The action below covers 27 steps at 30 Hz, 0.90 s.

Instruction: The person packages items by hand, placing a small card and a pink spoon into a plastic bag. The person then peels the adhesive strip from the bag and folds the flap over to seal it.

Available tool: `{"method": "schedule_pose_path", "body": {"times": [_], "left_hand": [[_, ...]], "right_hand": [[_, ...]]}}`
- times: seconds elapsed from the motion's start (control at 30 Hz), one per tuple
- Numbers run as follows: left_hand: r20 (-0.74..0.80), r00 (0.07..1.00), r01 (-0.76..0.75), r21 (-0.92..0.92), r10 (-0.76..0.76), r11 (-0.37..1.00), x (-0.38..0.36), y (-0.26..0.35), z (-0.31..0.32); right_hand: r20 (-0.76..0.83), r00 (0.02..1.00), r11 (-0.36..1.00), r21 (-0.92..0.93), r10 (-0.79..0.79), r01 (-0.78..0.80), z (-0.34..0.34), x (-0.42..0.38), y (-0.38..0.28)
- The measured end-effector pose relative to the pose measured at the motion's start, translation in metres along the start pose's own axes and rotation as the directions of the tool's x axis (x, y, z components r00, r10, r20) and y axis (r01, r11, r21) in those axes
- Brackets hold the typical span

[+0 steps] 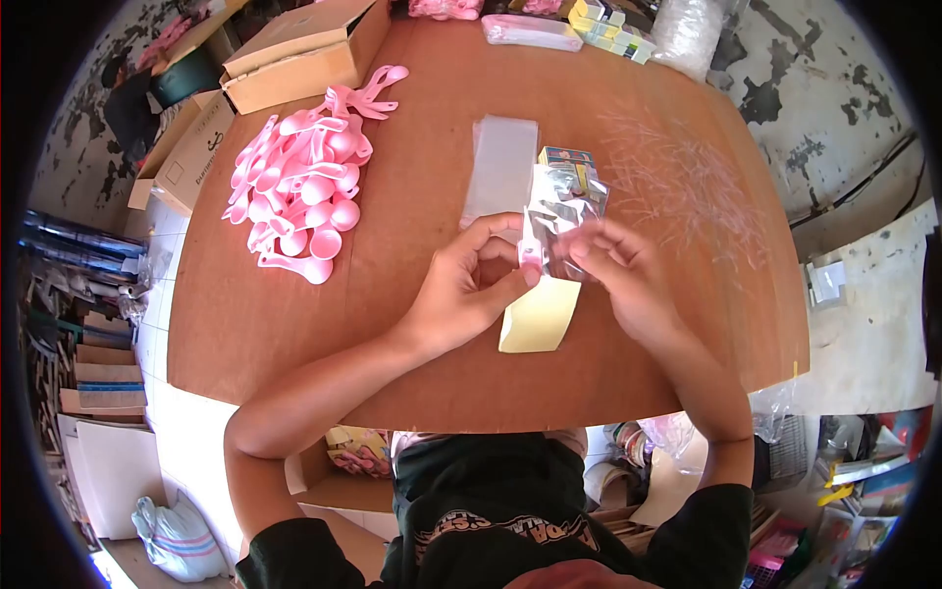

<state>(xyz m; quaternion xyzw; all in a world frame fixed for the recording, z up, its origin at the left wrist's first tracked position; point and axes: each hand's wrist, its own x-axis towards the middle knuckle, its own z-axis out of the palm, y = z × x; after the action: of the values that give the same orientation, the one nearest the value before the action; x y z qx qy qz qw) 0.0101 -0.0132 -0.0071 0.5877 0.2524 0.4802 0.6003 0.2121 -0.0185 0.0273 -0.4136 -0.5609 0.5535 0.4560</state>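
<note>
My left hand (478,280) pinches the left side of a clear plastic bag (564,211) above the table, with something pink showing at its fingertips. On the bag's right side are the bent fingers of my right hand (613,260), thumb and forefinger pressed together. Below the bag lies a yellow paper stack (538,319). Just beyond it is a stack of small printed cards (567,157), partly covered by the bag. A pile of flat clear bags (502,167) rests to the left of the cards. Pink plastic spoons (304,187) are heaped farther left.
On the brown table (432,383), thin clear strips (687,182) lie scattered at the right. A cardboard box (304,49) stands at the back left, and small boxes (613,29) and a plastic roll (687,34) at the back right. Another person (128,103) is at the far left.
</note>
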Motion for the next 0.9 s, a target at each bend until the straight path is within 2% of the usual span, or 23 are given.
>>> {"method": "schedule_pose_path", "body": {"times": [0.03,0.1,0.17,0.23,0.37,0.63,0.77,0.83,0.9], "left_hand": [[-0.024,1.0,0.014,0.027,-0.013,1.0,0.001,-0.002,0.0],[0.001,0.997,0.08,-0.001,-0.08,0.997,0.004,-0.005,-0.002],[0.035,0.99,0.138,-0.031,-0.137,0.99,0.006,-0.004,-0.002],[-0.029,0.97,0.232,-0.159,-0.24,0.96,0.007,-0.003,0.0],[-0.033,0.96,0.274,-0.107,-0.279,0.956,0.007,-0.008,-0.005],[-0.07,0.964,0.251,-0.097,-0.258,0.963,0.007,-0.011,-0.006],[-0.06,0.97,0.233,-0.075,-0.237,0.97,0.011,-0.01,-0.01],[-0.018,0.987,0.162,-0.013,-0.162,0.987,0.01,-0.012,-0.014],[0.008,0.99,0.14,-0.016,-0.139,0.99,0.008,-0.015,-0.017]], "right_hand": [[0.001,1.0,1.0,0.001,0.004,-0.004,-0.002,0.0,0.002],[0.007,0.991,0.989,0.063,0.132,-0.132,-0.002,0.0,0.007],[-0.009,0.995,0.994,0.036,0.104,-0.103,-0.003,-0.001,0.013],[-0.038,0.995,0.994,0.055,0.092,-0.09,-0.003,-0.001,0.017],[-0.036,0.991,0.987,0.106,0.127,-0.122,-0.005,-0.004,0.019],[-0.134,0.991,1.0,-0.017,-0.023,0.02,-0.007,-0.002,0.025],[-0.121,0.992,0.999,0.017,-0.026,0.028,-0.009,0.001,0.028],[-0.043,0.992,0.992,0.017,-0.121,0.122,-0.015,0.002,0.034],[-0.015,0.994,0.993,0.026,-0.113,0.113,-0.02,0.0,0.034]]}}
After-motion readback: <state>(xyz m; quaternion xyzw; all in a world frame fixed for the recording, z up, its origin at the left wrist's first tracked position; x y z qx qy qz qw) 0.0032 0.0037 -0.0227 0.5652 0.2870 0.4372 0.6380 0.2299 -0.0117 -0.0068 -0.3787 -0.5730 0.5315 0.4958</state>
